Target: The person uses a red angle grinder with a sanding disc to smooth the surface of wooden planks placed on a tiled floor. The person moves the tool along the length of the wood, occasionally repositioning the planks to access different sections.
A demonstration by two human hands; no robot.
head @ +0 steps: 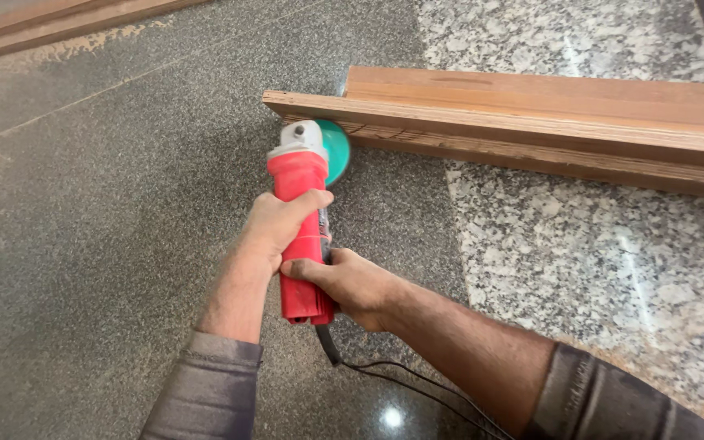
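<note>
A red angle grinder (pixel 300 181) with a grey head and a green disc (pixel 336 149) points away from me over the granite floor. My left hand (pixel 273 228) wraps around the middle of its red body from the left. My right hand (pixel 352 283) grips the rear of the body from the right, near where the black cord (pixel 405 380) leaves it. The green disc sits against the near edge of a long wooden plank assembly (pixel 531 126), at its left end.
The plank assembly lies across dark grey granite (pixel 107 244) and lighter speckled granite (pixel 596 261). More wooden boards (pixel 34 28) lie at the top left with sawdust beside them. The cord trails toward the bottom right.
</note>
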